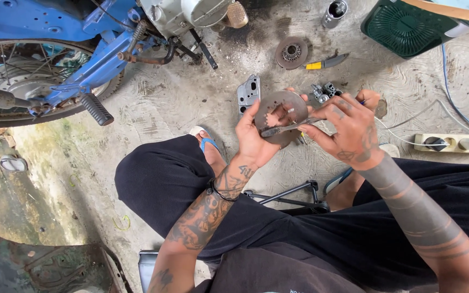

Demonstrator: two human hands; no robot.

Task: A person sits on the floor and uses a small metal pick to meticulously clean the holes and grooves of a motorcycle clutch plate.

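Grey, dirty concrete floor all around, with swirl marks and dark oily spots. Up in the left corner, a blue motorbike with a spoked wheel and a black footrest.

Near the middle, a round metal disc with little holes and a toothed hole in its centre. Held up off the floor by the left hand, fingers curled round the lower left edge, palm behind. Grip closed on the disc.

Right hand just beside, on the right side of the disc. Grip closed on a thin metal tool. Tool lying flat across the lower front of the disc, touching it, tip pointing left toward the left hand.

Behind the disc on the floor, a small grey metal plate. Just to the right, small silver parts. Farther up, another round disc, brownish, lying flat, with a yellow-handled tool beside it. Top right, a dark green fan. Far right, a white power strip with plugs and wires.

Below, black trousers over bent knees, and a blue sandal on the left foot.
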